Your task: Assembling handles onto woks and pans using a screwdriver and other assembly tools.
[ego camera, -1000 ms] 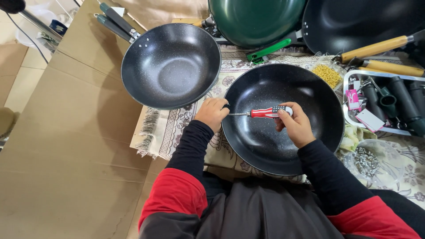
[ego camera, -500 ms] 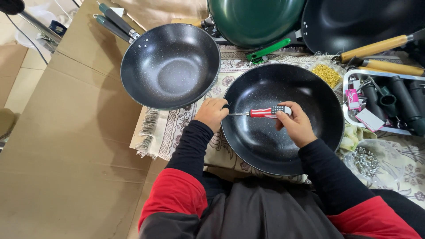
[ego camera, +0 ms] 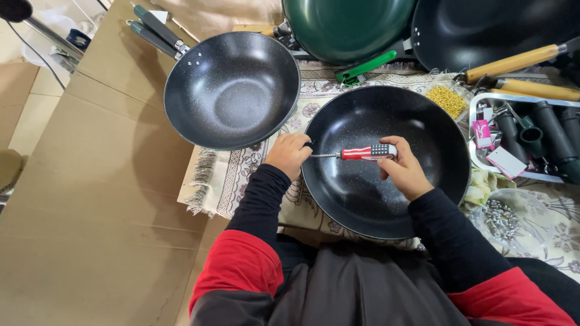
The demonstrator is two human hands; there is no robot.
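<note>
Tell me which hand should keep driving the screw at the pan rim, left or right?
Right, probably. The right hand already grips the screwdriver by its striped handle, with the tip pointing at the near rim of the black pan. The left hand sits at that rim, better suited to steadying.

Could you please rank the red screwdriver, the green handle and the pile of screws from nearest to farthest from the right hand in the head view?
1. Red screwdriver: gripped in the right hand, over the black pan.
2. Pile of screws: lower right, on the patterned cloth.
3. Green handle: top centre, beyond the pan's far rim.
</note>
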